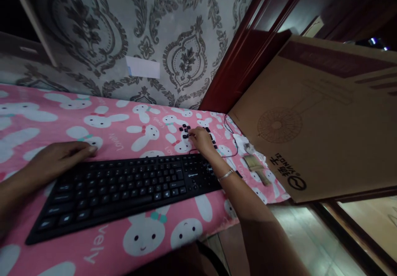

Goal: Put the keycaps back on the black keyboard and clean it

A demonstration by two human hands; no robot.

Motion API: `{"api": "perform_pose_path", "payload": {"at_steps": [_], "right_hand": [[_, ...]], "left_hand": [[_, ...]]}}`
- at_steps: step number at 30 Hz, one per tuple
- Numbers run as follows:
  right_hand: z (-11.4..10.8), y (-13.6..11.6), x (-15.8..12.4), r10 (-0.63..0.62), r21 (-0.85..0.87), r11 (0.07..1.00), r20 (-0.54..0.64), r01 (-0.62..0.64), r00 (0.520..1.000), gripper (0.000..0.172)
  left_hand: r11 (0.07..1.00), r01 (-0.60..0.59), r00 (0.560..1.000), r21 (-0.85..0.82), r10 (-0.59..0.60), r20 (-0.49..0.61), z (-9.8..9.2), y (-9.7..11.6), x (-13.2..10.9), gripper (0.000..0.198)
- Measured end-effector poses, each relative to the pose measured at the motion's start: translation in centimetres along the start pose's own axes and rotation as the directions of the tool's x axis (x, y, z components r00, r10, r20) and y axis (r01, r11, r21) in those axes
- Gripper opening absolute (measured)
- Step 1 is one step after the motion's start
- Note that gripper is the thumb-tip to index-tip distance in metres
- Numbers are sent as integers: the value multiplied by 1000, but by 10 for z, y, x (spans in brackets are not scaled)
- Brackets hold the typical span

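A black keyboard (pixel 124 189) lies slantwise on the pink bunny-print cloth, with several keys gone from its right-hand end. My left hand (pixel 62 156) rests at the keyboard's far left edge, its fingers stretched out and holding nothing. Beyond the keyboard, my right hand (pixel 201 139) reaches down to a group of loose black keycaps (pixel 185 126). Thumb and fingers pinch together on a keycap (pixel 186 136) at the cloth. More loose keycaps (pixel 212 137) lie just right of this hand, partly hidden behind it.
A brush (pixel 256 169) lies on a white tissue (pixel 243 143) to the right. A thin black cable (pixel 237 145) curls nearby. A large cardboard box (pixel 279 102) stands at the right edge of the pink cloth (pixel 114 139). Patterned wallpaper (pixel 149 27) covers the wall behind.
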State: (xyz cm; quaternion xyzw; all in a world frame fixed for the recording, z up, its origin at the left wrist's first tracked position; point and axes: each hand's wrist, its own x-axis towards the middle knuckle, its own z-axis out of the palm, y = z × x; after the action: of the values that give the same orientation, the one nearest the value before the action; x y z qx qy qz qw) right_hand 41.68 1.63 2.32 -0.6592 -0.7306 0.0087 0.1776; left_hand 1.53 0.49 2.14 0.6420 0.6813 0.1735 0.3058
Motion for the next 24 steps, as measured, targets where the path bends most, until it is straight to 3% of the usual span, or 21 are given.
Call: {"api": "perform_pose_path", "payload": {"at_steps": [7, 12, 15, 19, 24], "right_hand": [[27, -3, 22, -61, -89, 994, 60, 66, 996, 20], [21, -2, 16, -94, -13, 995, -5, 94, 996, 18], [11, -1, -6, -65, 179, 980, -120, 86, 991, 16], [2, 0, -63, 26, 461, 885, -203, 72, 979, 13], [8, -4, -121, 3, 544, 829, -241, 132, 971, 10]], "left_hand": [[999, -31, 999, -12, 31, 21, -3, -6, 3, 53], [1000, -28, 999, -11, 28, 36, -3, -5, 2, 53], [1000, -21, 999, 3, 21, 29, -1, -2, 0, 55], [999, 33, 999, 9, -33, 10, 1, 7, -4, 62], [999, 35, 999, 15, -35, 2, 3, 14, -10, 62]]}}
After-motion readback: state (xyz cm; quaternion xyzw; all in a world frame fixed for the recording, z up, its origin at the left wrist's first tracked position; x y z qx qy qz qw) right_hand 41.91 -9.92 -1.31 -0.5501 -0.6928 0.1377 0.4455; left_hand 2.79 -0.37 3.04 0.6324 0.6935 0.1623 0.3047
